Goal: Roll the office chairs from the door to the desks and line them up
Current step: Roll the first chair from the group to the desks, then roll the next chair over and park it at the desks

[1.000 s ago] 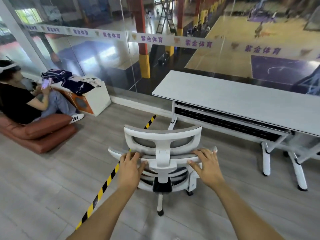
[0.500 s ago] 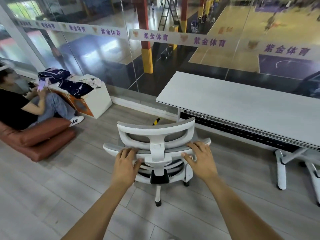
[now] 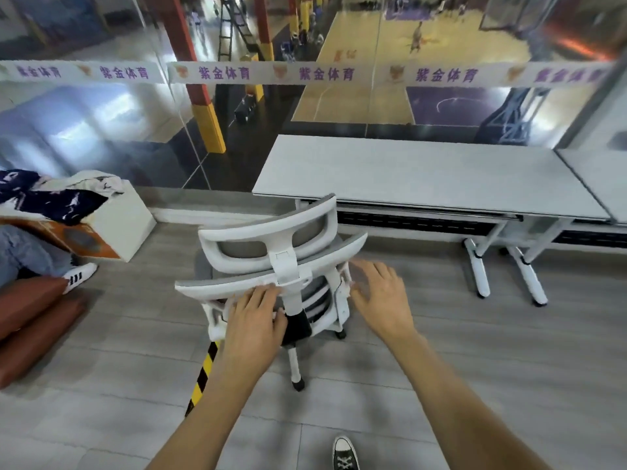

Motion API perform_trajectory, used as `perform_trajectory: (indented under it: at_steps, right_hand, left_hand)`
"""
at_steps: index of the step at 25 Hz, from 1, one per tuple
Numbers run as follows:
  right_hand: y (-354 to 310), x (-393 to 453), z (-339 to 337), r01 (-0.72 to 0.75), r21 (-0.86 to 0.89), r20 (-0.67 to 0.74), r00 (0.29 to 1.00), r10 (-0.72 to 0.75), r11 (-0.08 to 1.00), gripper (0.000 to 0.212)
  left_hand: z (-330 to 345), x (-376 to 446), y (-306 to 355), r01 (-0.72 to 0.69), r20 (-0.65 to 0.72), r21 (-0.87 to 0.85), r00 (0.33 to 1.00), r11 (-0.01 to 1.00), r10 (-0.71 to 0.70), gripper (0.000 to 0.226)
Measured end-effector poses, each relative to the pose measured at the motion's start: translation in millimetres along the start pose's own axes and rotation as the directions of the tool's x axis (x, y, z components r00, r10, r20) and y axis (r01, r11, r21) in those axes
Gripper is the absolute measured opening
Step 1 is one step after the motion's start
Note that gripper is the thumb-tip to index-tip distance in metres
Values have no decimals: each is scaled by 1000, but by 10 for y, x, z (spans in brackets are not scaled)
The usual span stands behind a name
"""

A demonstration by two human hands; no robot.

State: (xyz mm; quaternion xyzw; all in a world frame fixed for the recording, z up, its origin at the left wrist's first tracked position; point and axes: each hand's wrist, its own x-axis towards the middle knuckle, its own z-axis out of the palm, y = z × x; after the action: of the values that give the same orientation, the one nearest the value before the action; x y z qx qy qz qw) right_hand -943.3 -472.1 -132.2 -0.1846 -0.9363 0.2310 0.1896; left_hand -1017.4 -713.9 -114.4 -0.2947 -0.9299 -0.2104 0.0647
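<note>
Chair [image 3: 271, 252], white, near the desk [image 3: 424, 174] left end: light, free-rolling, stiff frame; my left hand [image 3: 252, 320] and right hand [image 3: 381, 300] rest spread on its top rail, the best hold.

The white mesh-backed office chair [image 3: 271, 266] stands on the grey plank floor [image 3: 475, 368], just before the near left corner of the long pale grey counter [image 3: 424, 174], its back turned to the person. The left hand [image 3: 252, 320] lies on the backrest's lower left; the right hand [image 3: 380, 293] is at its right edge. A yellow-and-black striped floor tape [image 3: 203, 378] runs under the chair. Left of the chair sits a white box heaped with clothes [image 3: 112, 218]. Behind the counter rises a glass wall [image 3: 101, 130].
</note>
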Motion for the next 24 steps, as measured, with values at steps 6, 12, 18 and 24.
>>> perform_trajectory:
  at_steps: [6,12,18,24]
  right_hand:
    - [135,-1153,-978,-146,-14,-229,963,139,989,39]
    - [759,-2358,-2127,-345,-88,-450,851,272,934,45]
    - [1739,-3829,-3330,-514,-136,-589,729,348,847,46]
    - [2869,-5360,-4509,-677,-158,-671,608,425,719,40]
  left_hand:
    - [-94,-276,1068,-387,19,-74,921,919,390,32]
    - [58,-747,2638,-635,59,-128,762,762,645,41]
    - [435,-1581,4553,-783,16,-170,605,599,796,41]
    - [907,-2669,6602,-840,5,-300,473,453,881,37]
